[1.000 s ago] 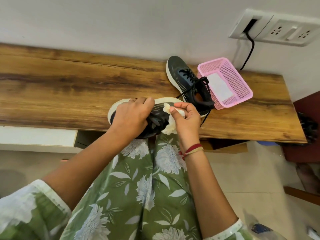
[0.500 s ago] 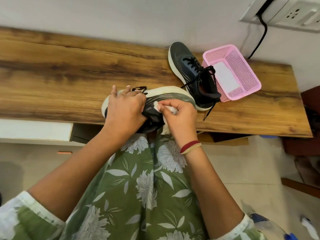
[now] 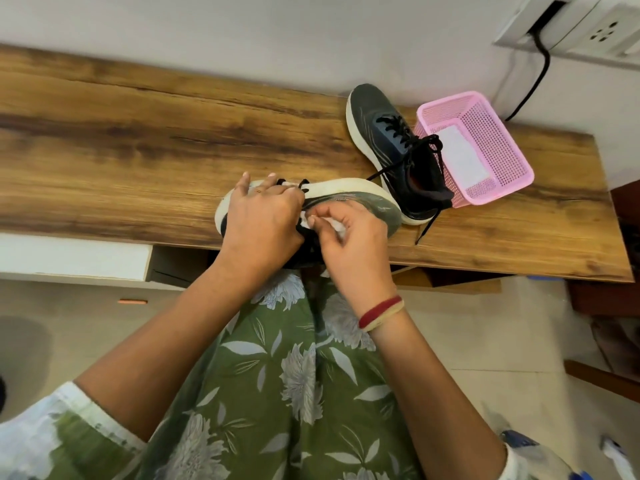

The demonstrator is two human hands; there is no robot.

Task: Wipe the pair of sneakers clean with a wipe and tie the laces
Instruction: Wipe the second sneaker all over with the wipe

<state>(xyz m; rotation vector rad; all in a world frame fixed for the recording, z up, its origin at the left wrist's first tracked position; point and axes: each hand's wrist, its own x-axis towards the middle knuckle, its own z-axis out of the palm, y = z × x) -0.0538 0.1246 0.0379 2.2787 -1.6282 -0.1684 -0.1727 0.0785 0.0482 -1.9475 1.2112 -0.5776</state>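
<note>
From the head view, the near sneaker (image 3: pixel 367 206) lies tipped on its side at the front edge of the wooden table (image 3: pixel 138 150), its sole turned up. The left hand (image 3: pixel 263 220) grips it, fingers curled over the white rim. The right hand (image 3: pixel 349 244) pinches a crumpled wipe (image 3: pixel 336 227) against the dark upper, just beside the left hand. The second sneaker (image 3: pixel 377 126) stands farther back, laces loose, touching a pink basket (image 3: pixel 502 129) that holds a white sheet (image 3: pixel 460 157).
</note>
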